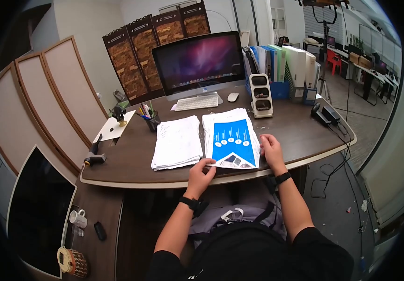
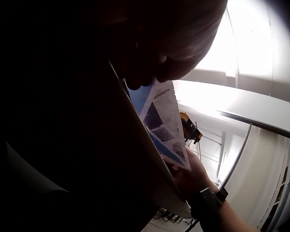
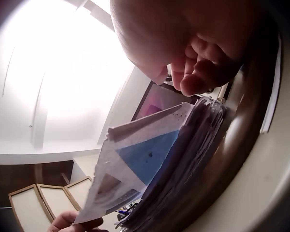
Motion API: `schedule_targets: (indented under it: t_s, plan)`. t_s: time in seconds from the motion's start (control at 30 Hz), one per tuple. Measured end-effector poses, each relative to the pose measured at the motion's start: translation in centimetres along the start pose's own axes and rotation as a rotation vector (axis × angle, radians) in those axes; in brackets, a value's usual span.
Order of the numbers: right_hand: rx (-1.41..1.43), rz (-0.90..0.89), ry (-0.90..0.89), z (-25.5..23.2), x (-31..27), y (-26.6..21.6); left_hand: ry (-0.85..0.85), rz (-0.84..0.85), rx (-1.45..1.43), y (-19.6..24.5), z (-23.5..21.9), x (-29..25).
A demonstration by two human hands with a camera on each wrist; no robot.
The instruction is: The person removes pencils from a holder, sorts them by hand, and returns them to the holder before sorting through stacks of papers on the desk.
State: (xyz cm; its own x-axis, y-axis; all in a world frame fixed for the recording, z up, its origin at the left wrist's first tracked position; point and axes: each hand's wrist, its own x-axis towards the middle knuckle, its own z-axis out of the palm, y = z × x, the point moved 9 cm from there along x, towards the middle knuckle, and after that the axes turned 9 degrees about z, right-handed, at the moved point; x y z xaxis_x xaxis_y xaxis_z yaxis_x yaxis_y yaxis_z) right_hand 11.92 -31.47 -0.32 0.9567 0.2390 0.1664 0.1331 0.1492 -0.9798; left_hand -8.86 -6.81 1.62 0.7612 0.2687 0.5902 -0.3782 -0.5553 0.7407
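Atop the right paper stack (image 1: 207, 126) lies a blue-and-white printed sheet (image 1: 231, 133), its near edge lifted off the pile. My left hand (image 1: 201, 178) pinches the sheet's near left corner between thumb and fingers, which the right wrist view also shows. Beside the stack's right edge, my right hand (image 1: 272, 152) holds nothing, its fingers loosely bent. In the right wrist view the right hand (image 3: 193, 43) is above the stack's edge. A second stack of white papers (image 1: 177, 142) with handwriting lies to the left.
Behind the papers stand a computer monitor (image 1: 199, 61), a keyboard (image 1: 197, 102), a mouse (image 1: 233, 97) and a cream three-slot holder (image 1: 261, 96). A pen cup (image 1: 153, 122) is at left, upright binders (image 1: 293, 70) at back right. Cables (image 1: 347, 140) hang off the right edge.
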Motion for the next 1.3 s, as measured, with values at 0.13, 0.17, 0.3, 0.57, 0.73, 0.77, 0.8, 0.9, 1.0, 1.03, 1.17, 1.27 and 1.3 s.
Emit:
schedule_targets:
  t_s: [0.13,0.17,0.3,0.57,0.73,0.77,0.8,0.9,1.0,1.03,1.17,1.27,1.3]
  plan:
    - [-0.234,-0.117,0.071,-0.2,0.4,0.4,0.023,0.243,0.157,2.2,-1.9,0.2]
    - [-0.287,-0.144,0.078,-0.1,0.3,0.1,0.07,0.295,0.204,2.5,-3.1,0.2]
    - [-0.59,-0.2,0.11,1.1,-0.4,-1.4,0.256,0.392,0.453,2.9,-9.4,1.1]
    - [-0.692,-0.213,0.11,1.7,-0.8,-1.8,0.456,-0.08,0.4,-5.2,-18.8,1.6]
    - [-0.683,-0.245,0.097,1.8,-0.8,-2.0,0.39,-0.102,0.464,-7.2,-18.6,0.9]
    - [-0.661,-0.268,0.114,1.7,-0.9,-2.0,0.365,-0.13,0.498,-7.4,-18.5,0.8]
    - [-0.641,-0.289,0.127,1.6,-1.2,-2.0,0.368,-0.142,0.497,-7.6,-18.4,0.5]
    - [-0.583,-0.321,0.159,1.4,-1.3,-2.3,0.344,-0.17,0.521,-8.2,-18.3,0.8]
    - [-0.545,-0.324,0.172,0.8,-0.9,-1.8,0.273,-0.096,0.607,-8.1,-18.1,1.2]
    - [-0.545,-0.322,0.173,0.8,-1.0,-1.9,0.277,-0.055,0.581,-8.1,-18.0,1.1]
    - [-0.415,-0.259,0.146,0.5,-1.7,-2.5,0.438,0.044,0.625,-7.2,-18.7,0.5]
    - [-0.356,-0.308,0.06,1.3,-2.5,-3.7,0.484,-0.001,0.615,-6.7,-18.6,-0.3]
    - [-0.349,-0.396,0.013,1.8,-3.0,-4.4,0.501,0.0,0.605,-6.4,-18.4,-0.4]
